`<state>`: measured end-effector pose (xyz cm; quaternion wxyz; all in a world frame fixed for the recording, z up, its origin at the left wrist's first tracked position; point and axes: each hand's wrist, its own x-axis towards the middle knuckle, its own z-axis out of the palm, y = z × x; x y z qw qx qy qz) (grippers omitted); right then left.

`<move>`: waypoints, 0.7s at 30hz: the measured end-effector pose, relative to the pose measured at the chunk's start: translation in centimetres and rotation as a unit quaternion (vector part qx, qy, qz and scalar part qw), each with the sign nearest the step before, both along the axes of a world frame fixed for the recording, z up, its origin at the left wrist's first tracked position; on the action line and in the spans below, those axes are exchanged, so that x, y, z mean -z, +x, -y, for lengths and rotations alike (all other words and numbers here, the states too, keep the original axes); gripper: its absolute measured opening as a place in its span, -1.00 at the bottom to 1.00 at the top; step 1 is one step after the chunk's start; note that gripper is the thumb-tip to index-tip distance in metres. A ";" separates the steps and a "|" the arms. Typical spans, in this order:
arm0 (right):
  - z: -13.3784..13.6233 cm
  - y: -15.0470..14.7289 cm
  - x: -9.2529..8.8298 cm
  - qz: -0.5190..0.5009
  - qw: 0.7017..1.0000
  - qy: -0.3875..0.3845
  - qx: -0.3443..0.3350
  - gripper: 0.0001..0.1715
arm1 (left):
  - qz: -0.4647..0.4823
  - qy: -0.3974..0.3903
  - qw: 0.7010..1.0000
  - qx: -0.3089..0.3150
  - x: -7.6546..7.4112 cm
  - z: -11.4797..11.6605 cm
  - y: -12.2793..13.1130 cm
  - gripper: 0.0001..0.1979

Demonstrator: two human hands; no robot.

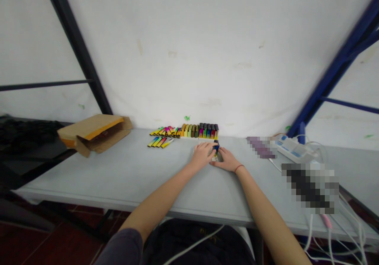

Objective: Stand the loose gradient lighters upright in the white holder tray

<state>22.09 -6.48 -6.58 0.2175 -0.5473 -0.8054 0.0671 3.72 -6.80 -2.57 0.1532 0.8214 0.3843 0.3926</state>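
Several dark blue-topped lighters (216, 146) stand close together between my two hands, in what looks like a small pale tray (213, 159). My left hand (203, 154) lies over the tray's left side, its fingers curled against the lighters and hiding most of them. From the right, my right hand (227, 161) closes round the tray's edge, thumb low and fingers higher up. Just behind, black-topped lighters (209, 132) stand upright in rows, beside yellow and olive lighters (189, 130). Loose colourful lighters (161, 142) lie flat to the left, with a further pile (166, 131) behind them.
An opened cardboard box (94, 132) rests on the left of the grey table (118, 178). A white power strip (296, 150) with plugs and cables sits at the right, near blurred-out objects. A wall and metal frame posts stand behind.
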 end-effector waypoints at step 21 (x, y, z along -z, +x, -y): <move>0.3 0.0 -0.6 0.018 0.999 -0.026 0.002 -0.09 | -0.079 -0.108 0.918 -0.373 0.4 -6.7 -12.0 -0.98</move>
